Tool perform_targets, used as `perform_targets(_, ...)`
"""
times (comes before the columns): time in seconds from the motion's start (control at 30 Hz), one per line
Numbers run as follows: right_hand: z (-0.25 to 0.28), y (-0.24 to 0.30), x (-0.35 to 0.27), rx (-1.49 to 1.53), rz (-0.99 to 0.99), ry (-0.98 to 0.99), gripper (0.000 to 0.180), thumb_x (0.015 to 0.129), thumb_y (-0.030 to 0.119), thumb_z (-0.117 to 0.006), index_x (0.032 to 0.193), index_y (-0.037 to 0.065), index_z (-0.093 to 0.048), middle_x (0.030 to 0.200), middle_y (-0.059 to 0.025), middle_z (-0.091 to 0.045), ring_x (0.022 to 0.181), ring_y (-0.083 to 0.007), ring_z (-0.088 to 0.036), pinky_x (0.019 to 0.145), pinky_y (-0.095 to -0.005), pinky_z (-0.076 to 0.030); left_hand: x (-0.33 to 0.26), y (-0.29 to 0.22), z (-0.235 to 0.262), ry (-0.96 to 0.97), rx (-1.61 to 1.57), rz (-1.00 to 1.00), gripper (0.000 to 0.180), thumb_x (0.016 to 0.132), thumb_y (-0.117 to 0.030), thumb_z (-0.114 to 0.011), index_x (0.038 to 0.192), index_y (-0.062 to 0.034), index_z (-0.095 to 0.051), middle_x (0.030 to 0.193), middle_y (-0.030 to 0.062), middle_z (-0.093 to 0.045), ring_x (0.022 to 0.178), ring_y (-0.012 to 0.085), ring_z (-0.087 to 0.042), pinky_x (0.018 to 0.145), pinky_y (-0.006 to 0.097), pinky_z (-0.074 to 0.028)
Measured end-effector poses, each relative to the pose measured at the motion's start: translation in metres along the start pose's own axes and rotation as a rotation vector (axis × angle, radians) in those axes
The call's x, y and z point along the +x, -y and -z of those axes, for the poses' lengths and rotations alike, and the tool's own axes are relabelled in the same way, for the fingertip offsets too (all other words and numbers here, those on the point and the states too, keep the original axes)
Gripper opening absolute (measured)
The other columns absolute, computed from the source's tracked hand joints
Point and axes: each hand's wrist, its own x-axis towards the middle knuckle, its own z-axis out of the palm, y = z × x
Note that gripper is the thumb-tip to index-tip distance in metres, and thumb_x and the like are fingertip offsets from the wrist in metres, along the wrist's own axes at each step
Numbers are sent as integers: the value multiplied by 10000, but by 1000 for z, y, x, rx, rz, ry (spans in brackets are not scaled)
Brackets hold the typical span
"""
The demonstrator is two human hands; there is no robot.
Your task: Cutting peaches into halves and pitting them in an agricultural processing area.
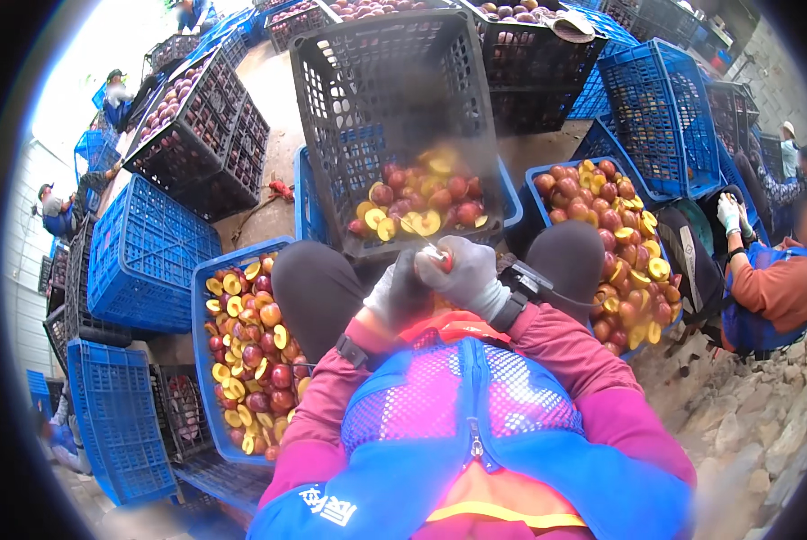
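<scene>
My right hand [468, 277], in a grey-white work glove, is closed round what looks like a small knife [441, 258] with a red handle and a short pale tip. Pressed close beside it is my left hand [401, 295], its dark-palmed glove curled shut; whatever it grips is hidden. Both hands are just above the near edge of a tilted black crate [331, 108]. Whole and halved plums [426, 198] with yellow flesh lie in the crate's lower end. The crate rests over a blue crate [306, 193].
Blue crates of cut plums stand by my left knee [250, 342] and right knee [615, 261]. Stacked black crates of whole plums [192, 126] and blue crates [151, 261] surround me. A person in an orange sleeve [772, 279] sits at right; rubble [736, 423] covers the ground there.
</scene>
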Motion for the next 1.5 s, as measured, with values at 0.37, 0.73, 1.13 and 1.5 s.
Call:
perform_targets(0.37,10,-18,24,286,52,186,386,879,383,-857,941,15,-761,782,-130,-718,555,-227,-667,538,-415,-536,7,-3,-4,-21,-273,185,344,1120,-406,-516,1068,-82,-621,707,-35,-489,553,78,-444,491,249,-344)
perform_targets(0.73,8,1,16,69,-128,337,593,794,508,-921,1092,34,-726,979,-162,-741,845,-391,-734,772,-463,-594,6,-19,-1,-198,-688,453,320,1087,-477,-547,1057,-183,-670,736,-48,-550,532,109,-492,489,274,-400)
perform_targets(1.13,46,-3,55,791,-720,200,365,1034,406,-751,1054,42,-742,828,-5,-712,587,-75,-617,517,-252,-481,-4,-8,30,-66,-918,445,606,1114,-663,-384,867,-139,-561,574,-49,-363,481,123,-368,465,300,-282)
perform_targets(1.5,3,-126,106,346,-690,77,358,1081,379,-691,1049,30,-765,794,-28,-738,505,-74,-554,475,-259,-431,-76,-41,174,-492,-768,-76,465,1124,-542,-546,1198,-100,-673,901,55,-721,696,188,-671,658,359,-591)
